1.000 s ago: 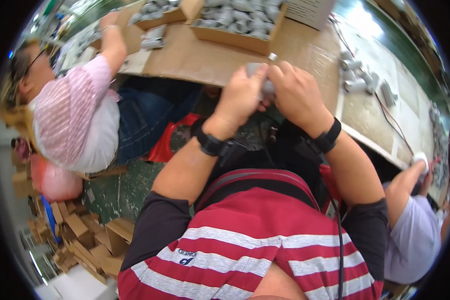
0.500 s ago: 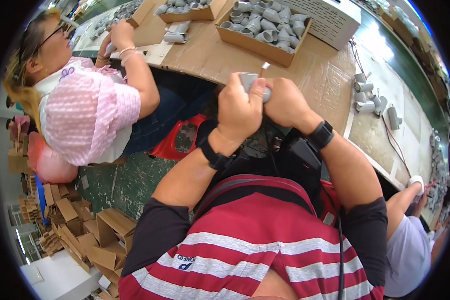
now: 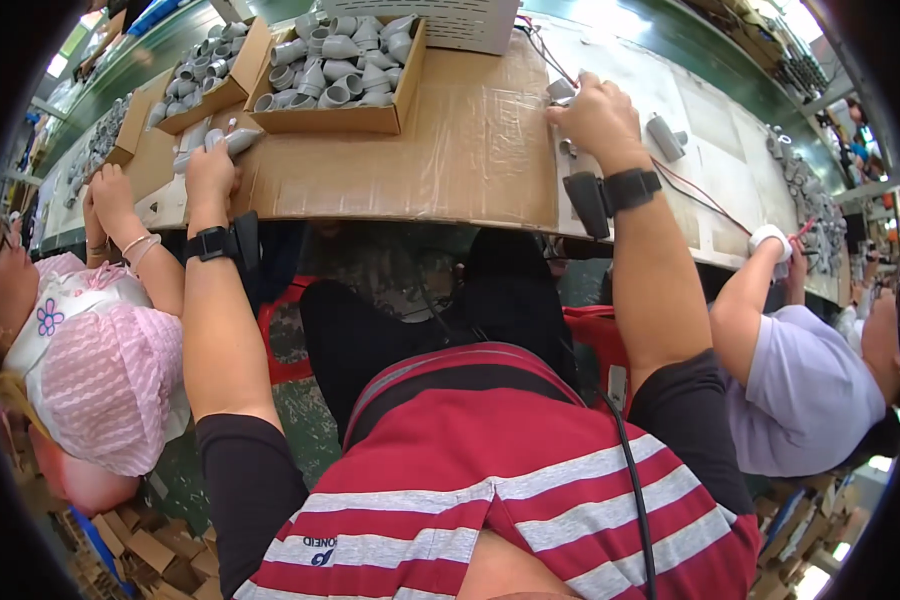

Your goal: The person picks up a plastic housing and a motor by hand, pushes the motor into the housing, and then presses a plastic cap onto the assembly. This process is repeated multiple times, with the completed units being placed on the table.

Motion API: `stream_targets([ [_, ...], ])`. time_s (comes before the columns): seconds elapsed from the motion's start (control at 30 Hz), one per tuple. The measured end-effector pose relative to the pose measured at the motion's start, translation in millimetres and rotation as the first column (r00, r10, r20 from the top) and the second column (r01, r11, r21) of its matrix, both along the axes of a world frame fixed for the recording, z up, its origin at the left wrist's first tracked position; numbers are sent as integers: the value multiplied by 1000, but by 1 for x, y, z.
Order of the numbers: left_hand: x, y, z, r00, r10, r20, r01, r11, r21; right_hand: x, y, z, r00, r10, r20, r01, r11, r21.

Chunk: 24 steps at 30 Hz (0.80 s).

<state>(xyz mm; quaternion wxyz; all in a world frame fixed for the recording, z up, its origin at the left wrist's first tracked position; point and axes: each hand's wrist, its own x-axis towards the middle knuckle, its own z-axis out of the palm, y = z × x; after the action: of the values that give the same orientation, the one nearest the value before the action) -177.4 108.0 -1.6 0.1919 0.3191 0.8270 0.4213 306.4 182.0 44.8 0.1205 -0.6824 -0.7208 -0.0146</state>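
Note:
My left hand is at the table's left part, its fingers closed around a grey plastic pipe fitting. A small brownish strip with a pale tip stands up by that fitting. Another grey piece lies just left of my fingers. Far to the right, my right hand is bent over grey fittings on the white tabletop. Its thumb and fingers close on a grey pipe fitting, partly hidden by the hand. Beside it lies a loose grey branched fitting.
An open cardboard box of grey fittings stands mid-left, with another box beyond it. A perforated metal case sits at the back. Red and black wires cross the right tabletop. Co-workers sit close on both sides.
My hands were together in front of me on a grey fitting; now they are spread far apart, the left at the pieces beside the box, the right at the right-hand fittings. The view has turned right.

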Motion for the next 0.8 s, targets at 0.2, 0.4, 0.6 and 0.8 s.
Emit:
stream_targets([
  [0.2,46,-42,6,753,85,-653,5,991,135,19,4,4,999,48,-1,-48,999,-11],
  [0.4,216,-98,16,486,-612,624,321,789,524,-57,-66,-29,-131,374,-918,-572,728,378],
  [0.6,234,-84,-1,-187,-678,711,70,713,698,-92,-124,-41,14,438,-899,-683,661,312],
  [0.8,230,-96,-7,-214,-666,715,-33,736,676,-99,-133,-43,249,723,-645,-675,607,419],
])
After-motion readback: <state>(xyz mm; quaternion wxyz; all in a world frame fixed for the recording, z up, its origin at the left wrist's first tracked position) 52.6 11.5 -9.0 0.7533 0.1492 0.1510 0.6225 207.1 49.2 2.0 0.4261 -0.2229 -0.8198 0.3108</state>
